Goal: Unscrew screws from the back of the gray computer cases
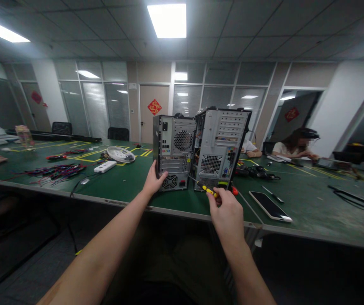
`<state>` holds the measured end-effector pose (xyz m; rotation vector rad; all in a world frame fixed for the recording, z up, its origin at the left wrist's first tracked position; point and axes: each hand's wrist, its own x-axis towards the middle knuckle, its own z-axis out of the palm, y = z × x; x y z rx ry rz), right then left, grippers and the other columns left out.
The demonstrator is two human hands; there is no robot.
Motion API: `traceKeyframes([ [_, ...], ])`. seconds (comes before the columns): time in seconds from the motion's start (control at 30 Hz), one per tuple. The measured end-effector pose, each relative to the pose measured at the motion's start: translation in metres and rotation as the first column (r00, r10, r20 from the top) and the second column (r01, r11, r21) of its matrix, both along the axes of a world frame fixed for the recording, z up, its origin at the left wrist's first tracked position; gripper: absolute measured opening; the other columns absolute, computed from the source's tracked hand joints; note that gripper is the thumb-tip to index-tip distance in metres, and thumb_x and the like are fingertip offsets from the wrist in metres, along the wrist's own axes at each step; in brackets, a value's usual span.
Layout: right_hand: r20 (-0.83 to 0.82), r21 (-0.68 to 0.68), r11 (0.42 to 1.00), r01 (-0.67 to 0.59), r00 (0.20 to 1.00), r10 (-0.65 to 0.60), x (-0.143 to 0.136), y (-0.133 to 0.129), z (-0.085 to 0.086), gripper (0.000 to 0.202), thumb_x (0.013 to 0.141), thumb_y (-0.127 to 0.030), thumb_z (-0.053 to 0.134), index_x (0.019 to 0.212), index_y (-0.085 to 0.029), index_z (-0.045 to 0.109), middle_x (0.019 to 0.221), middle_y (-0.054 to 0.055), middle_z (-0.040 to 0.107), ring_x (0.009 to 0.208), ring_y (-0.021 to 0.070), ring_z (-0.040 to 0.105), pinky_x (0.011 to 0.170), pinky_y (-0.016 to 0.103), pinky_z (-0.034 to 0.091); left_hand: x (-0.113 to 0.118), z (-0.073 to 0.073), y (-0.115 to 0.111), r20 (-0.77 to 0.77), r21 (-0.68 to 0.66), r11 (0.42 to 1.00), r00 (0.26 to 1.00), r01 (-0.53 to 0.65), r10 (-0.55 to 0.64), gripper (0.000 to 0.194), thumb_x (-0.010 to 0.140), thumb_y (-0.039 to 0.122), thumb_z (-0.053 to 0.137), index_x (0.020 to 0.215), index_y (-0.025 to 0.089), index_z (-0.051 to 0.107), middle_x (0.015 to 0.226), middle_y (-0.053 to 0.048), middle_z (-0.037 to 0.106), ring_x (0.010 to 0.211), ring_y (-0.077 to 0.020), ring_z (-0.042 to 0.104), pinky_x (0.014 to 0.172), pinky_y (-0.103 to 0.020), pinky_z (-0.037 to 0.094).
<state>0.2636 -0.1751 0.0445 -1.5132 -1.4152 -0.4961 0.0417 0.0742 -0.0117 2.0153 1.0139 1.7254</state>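
Two computer tower cases stand side by side on the green table, their back panels toward me. My left hand (153, 180) grips the lower left edge of the smaller left case (177, 148), thumb on its back panel and fingers along its side. Pinched in my right hand (226, 205) is a yellow and black screwdriver (206, 189). Its shaft points left toward the lower right edge of the left case, in front of the larger right case (221, 144). Whether the tip touches a screw is too small to tell. A red-ended object (234, 190) lies just beyond my right hand.
Right of my hand lie a phone (271, 206), a thin blade-like tool (272, 194) and black cables (255, 170). Leftward are bundled wires (58, 171), a white power strip (105, 166) and a round white basket (121, 154). Other people sit around the table (121, 186).
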Motion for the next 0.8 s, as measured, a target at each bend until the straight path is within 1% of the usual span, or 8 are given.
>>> traceKeyframes([
  [0.13,-0.086,-0.040,0.999,0.009,0.996,-0.013,-0.0002,0.0022,-0.0019,0.060,0.101,-0.072,0.040,0.086,-0.020,0.067,0.066,0.005,0.066,0.060,0.0205,0.062,0.061,0.031,0.043,0.0000,0.0001,-0.0002,0.003,-0.001,1.000,1.000,0.003,-0.003,0.091,0.088,0.059,0.069,0.162,0.019,0.033,0.163,-0.019,0.044,0.154,-0.0345,0.040,0.129,-0.054,0.029],
  [0.27,-0.112,-0.065,0.998,-0.004,0.994,-0.003,0.0000,0.0026,-0.0029,0.062,0.101,-0.074,0.040,0.083,-0.021,0.068,0.061,0.004,0.064,0.058,0.0203,0.063,0.061,0.030,0.042,-0.0001,0.0008,-0.0015,0.005,-0.017,1.000,1.000,0.000,0.000,0.092,0.088,0.060,0.069,0.162,0.019,0.034,0.163,-0.019,0.043,0.154,-0.0355,0.040,0.129,-0.054,0.029],
  [0.33,-0.083,-0.036,0.999,-0.005,0.997,0.002,0.0001,0.0019,-0.0020,0.063,0.101,-0.072,0.041,0.086,-0.019,0.070,0.066,0.005,0.066,0.060,0.0202,0.063,0.062,0.031,0.044,-0.0002,0.0013,-0.0025,0.004,-0.012,1.000,1.000,0.005,-0.005,0.092,0.088,0.060,0.069,0.162,0.018,0.033,0.163,-0.019,0.043,0.154,-0.0354,0.039,0.129,-0.054,0.029],
  [0.4,-0.047,0.025,1.000,-0.008,0.999,0.009,-0.0001,0.0012,-0.0006,0.062,0.102,-0.070,0.042,0.092,-0.018,0.073,0.077,0.008,0.069,0.065,0.0202,0.064,0.066,0.032,0.048,-0.0002,0.0019,-0.0034,0.000,-0.005,1.000,1.000,0.012,-0.012,0.092,0.089,0.061,0.068,0.162,0.017,0.033,0.163,-0.020,0.043,0.154,-0.0353,0.039,0.129,-0.053,0.029],
  [0.47,-0.032,0.085,0.996,-0.010,0.999,0.013,-0.0008,0.0010,0.0005,0.058,0.102,-0.066,0.045,0.097,-0.016,0.075,0.091,0.010,0.071,0.069,0.0198,0.065,0.071,0.034,0.051,-0.0001,0.0024,-0.0041,-0.001,-0.003,1.000,1.000,0.016,-0.016,0.092,0.089,0.061,0.067,0.162,0.017,0.033,0.163,-0.020,0.043,0.154,-0.0353,0.040,0.129,-0.054,0.029],
  [0.53,-0.038,0.111,0.994,-0.018,0.999,0.022,-0.0017,0.0011,0.0008,0.052,0.102,-0.060,0.049,0.096,-0.016,0.075,0.098,0.011,0.070,0.071,0.0193,0.065,0.073,0.034,0.053,-0.0001,0.0028,-0.0045,0.002,-0.007,1.000,1.000,0.015,-0.015,0.091,0.089,0.060,0.068,0.162,0.017,0.033,0.163,-0.019,0.044,0.153,-0.0353,0.040,0.129,-0.054,0.029],
  [0.7,-0.038,0.062,0.998,-0.012,0.999,0.014,-0.0028,0.0013,-0.0003,0.036,0.103,-0.045,0.051,0.106,-0.018,0.073,0.097,0.009,0.067,0.073,0.0202,0.065,0.073,0.035,0.053,-0.0002,0.0026,-0.0039,-0.003,-0.009,1.000,1.000,0.003,-0.003,0.092,0.089,0.059,0.068,0.161,0.014,0.033,0.162,-0.021,0.044,0.154,-0.0355,0.040,0.129,-0.053,0.030],
  [0.8,-0.014,0.028,1.000,-0.005,1.000,0.005,-0.0020,0.0002,-0.0002,0.029,0.100,-0.038,0.052,0.104,-0.018,0.073,0.098,0.009,0.067,0.077,0.0218,0.066,0.075,0.036,0.054,-0.0001,0.0014,-0.0023,-0.007,-0.006,1.000,1.000,0.000,0.000,0.092,0.089,0.059,0.068,0.161,0.014,0.033,0.163,-0.022,0.043,0.154,-0.0351,0.040,0.129,-0.053,0.030],
])
